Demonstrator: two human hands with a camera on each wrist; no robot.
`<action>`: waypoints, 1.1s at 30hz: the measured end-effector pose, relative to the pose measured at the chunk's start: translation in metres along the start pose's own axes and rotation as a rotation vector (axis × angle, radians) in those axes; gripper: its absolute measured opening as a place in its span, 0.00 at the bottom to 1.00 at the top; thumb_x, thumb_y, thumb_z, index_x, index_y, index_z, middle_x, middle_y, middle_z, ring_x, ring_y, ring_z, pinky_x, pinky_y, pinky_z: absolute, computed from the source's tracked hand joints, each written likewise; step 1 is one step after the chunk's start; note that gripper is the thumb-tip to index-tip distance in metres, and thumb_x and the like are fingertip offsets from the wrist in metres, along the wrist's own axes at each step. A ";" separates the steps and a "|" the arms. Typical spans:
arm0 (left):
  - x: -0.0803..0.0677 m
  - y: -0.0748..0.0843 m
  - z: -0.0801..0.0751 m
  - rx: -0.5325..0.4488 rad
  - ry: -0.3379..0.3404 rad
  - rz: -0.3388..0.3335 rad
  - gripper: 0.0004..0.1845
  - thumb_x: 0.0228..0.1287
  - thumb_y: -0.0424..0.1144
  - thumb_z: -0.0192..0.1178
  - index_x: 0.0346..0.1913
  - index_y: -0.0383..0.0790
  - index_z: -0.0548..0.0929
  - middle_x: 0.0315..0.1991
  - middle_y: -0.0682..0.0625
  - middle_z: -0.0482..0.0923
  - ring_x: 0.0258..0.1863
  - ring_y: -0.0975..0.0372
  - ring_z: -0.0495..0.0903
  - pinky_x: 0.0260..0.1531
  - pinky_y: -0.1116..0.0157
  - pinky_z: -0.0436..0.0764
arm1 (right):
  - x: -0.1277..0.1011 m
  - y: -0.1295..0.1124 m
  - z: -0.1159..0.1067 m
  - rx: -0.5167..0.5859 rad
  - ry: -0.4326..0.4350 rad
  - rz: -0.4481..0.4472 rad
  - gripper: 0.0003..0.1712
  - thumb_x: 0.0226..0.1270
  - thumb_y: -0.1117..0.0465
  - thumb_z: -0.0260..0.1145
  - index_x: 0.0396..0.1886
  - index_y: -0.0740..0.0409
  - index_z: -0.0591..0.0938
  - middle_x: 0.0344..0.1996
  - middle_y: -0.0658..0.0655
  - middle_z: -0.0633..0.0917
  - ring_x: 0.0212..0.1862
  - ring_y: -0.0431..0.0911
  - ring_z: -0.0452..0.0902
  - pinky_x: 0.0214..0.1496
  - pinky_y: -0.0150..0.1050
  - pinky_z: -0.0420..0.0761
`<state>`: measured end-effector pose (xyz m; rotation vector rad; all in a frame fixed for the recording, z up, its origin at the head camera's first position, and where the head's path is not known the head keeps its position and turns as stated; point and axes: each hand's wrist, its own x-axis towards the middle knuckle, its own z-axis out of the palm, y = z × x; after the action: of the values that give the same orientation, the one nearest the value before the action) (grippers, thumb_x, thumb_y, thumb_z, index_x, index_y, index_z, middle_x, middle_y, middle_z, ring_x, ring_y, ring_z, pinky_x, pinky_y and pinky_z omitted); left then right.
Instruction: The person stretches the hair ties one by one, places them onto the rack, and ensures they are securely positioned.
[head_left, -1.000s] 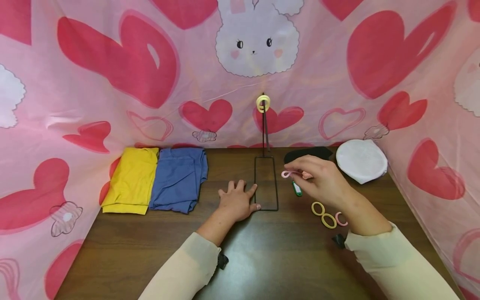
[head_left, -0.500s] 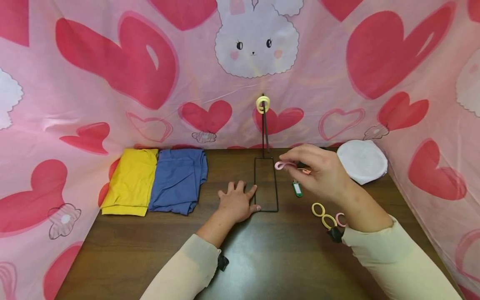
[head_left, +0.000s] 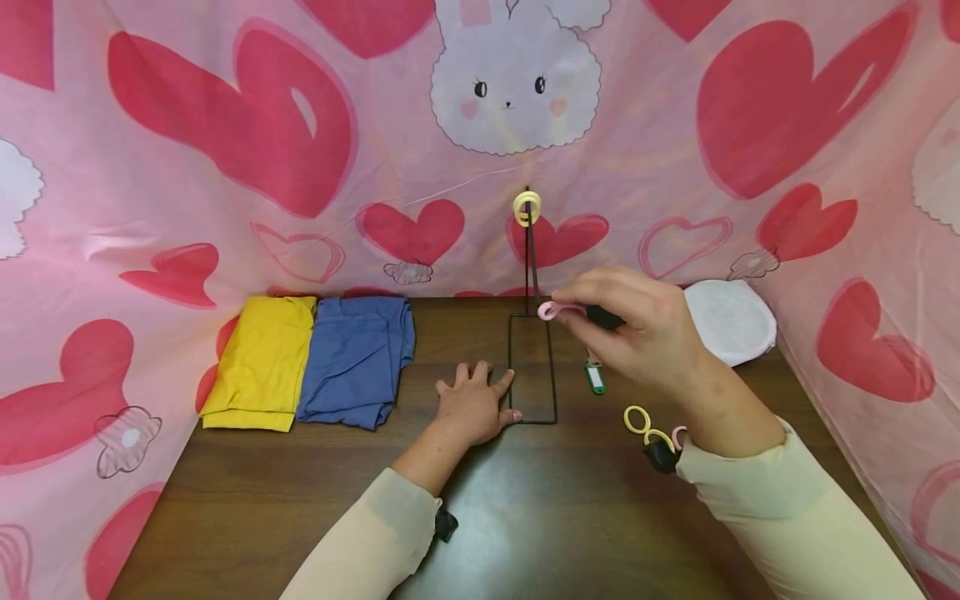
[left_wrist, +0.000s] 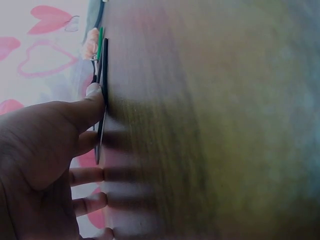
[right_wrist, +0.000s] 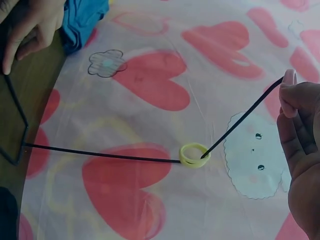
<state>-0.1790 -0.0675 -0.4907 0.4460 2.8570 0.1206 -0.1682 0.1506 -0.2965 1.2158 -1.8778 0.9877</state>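
the pink ring (head_left: 552, 311) is pinched in the right hand (head_left: 637, 329) just beside the wire stand (head_left: 531, 367), whose base the left hand (head_left: 472, 407) presses flat-fingered; next, lifting it onto the hook seems due.

ring in right hand (head_left: 550, 311): pink | ring on stand (head_left: 526, 207): yellow | stand (head_left: 532, 367): black | cloths: yellow (head_left: 262, 362), blue (head_left: 357, 356) | desk (head_left: 525, 517): dark brown | backdrop (head_left: 225, 150): pink, red hearts
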 end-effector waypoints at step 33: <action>-0.002 0.001 -0.002 0.001 -0.009 0.002 0.41 0.69 0.73 0.53 0.81 0.67 0.60 0.78 0.46 0.59 0.73 0.42 0.57 0.59 0.31 0.64 | 0.004 0.029 0.010 -0.112 -0.027 0.083 0.15 0.54 0.72 0.80 0.42 0.56 0.93 0.38 0.52 0.90 0.40 0.44 0.85 0.46 0.23 0.79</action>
<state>-0.1779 -0.0676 -0.4881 0.4478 2.8480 0.1166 -0.1979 0.1482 -0.3048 1.0988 -1.9910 0.9012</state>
